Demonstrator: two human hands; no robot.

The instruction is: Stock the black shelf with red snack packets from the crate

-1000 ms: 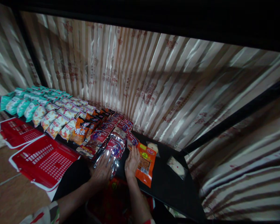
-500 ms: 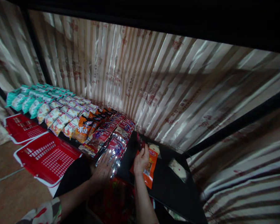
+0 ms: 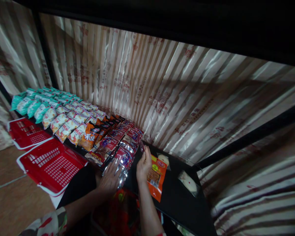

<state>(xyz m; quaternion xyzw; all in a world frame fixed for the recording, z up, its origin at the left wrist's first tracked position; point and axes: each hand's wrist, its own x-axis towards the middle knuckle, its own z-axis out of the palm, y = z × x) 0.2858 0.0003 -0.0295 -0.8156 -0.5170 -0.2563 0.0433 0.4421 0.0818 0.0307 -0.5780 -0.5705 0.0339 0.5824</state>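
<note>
My left hand (image 3: 109,177) lies flat, fingers spread, on the front end of the red and silver snack packets (image 3: 124,155). Beside the right side of these packets, my right hand (image 3: 144,164) is held edge-on with its fingers stretched out. Its fingertips meet a dark red shiny piece of packaging (image 3: 142,146) at the end of the row; whether that is a separate packet I cannot tell. Just right of this hand, an orange snack packet (image 3: 157,175) lies face up on the black shelf (image 3: 179,200), its left edge partly covered by the hand.
Orange-black bags (image 3: 88,136), white bags (image 3: 60,123) and teal bags (image 3: 40,111) stand in rows leftward. Two clear packets with pale contents, one a flat packet (image 3: 188,183), lie right. Red baskets (image 3: 55,164) sit on the floor. A striped curtain (image 3: 149,82) hangs behind; a dark bar (image 3: 250,136) slants right.
My right hand has moved left, off the orange packet and against the row of red packets, and more of the orange packet shows. My left hand stays flat on the packets.
</note>
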